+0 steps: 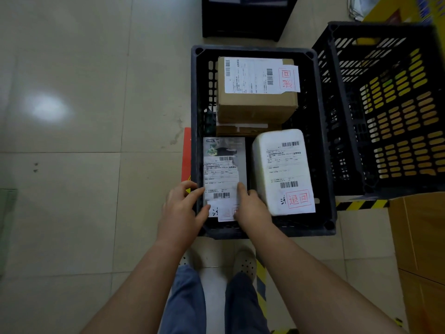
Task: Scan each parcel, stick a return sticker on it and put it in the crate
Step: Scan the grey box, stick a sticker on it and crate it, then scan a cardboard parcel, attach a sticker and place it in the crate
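Flat grey parcel lies in near-left corner of the black crate, w/ a white shipping label over most of its top, barcodes near top & bottom, and a white return sticker w/ red stamp at its near end. Beside it on the right, just apart, a white rounded parcel w/ own label & red-stamped sticker at the near end. At the far end a brown carton w/ label and red sticker on its right edge; it sits on top of another flat box, mostly hidden.

Label text too small to read. Return sticker on the grey parcel is partly covered by both hands, so the stamp shows only in part. Crate's near-left rim hidden behind the left hand. Second black crate at right is cut off by the frame edge; a third at top also cut off.

Left hand: fingers curled round the grey parcel's near-left edge, thumb on the sticker. Right hand: fingers loosely bent, forefinger tip on the label's right side, other fingers down along the parcel's right edge. Both hands hold the grey parcel inside the crate, which stands on the tiled floor.
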A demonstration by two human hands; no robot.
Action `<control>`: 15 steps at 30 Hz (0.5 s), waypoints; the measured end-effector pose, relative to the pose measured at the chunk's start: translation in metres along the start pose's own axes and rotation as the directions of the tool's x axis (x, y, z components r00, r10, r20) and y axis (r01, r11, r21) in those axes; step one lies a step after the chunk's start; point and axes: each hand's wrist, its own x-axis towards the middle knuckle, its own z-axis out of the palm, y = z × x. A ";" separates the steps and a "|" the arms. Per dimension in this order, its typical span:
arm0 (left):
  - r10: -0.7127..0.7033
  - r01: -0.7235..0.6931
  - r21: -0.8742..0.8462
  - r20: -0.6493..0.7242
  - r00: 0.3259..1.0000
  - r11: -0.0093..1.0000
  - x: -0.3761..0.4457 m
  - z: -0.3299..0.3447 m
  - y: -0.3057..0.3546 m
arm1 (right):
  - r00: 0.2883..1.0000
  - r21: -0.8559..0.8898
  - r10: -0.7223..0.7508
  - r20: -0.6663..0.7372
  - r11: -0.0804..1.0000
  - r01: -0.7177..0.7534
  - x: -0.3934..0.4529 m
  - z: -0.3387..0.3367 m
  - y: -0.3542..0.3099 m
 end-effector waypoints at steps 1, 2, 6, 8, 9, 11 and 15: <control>-0.008 0.008 0.000 0.005 1.000 1.000 -0.001 -0.002 0.001 | 1.000 0.030 0.000 0.003 1.000 0.000 -0.003 -0.001 0.000; -0.018 0.018 -0.002 0.009 1.000 1.000 -0.002 -0.005 0.002 | 1.000 0.067 0.000 0.001 0.998 0.000 -0.007 -0.003 0.000; -0.022 0.021 0.026 0.043 0.999 0.999 -0.008 -0.026 0.015 | 0.996 0.247 -0.052 -0.073 0.967 0.068 -0.036 -0.022 0.000; -0.007 0.005 0.034 0.066 0.998 0.999 -0.011 -0.044 0.029 | 0.989 0.265 -0.104 -0.105 0.956 0.129 -0.059 -0.041 0.002; 0.007 -0.009 0.033 0.074 0.997 0.999 -0.013 -0.056 0.038 | 0.985 0.256 -0.125 -0.121 0.954 0.153 -0.072 -0.051 0.004; 0.032 -0.036 0.035 0.100 0.994 0.999 -0.017 -0.082 0.059 | 0.975 0.228 -0.157 -0.156 0.955 0.190 -0.097 -0.077 0.009; 0.099 -0.109 0.060 0.154 0.983 0.992 -0.027 -0.143 0.112 | 0.953 0.150 -0.214 -0.216 0.957 0.249 -0.151 -0.136 0.011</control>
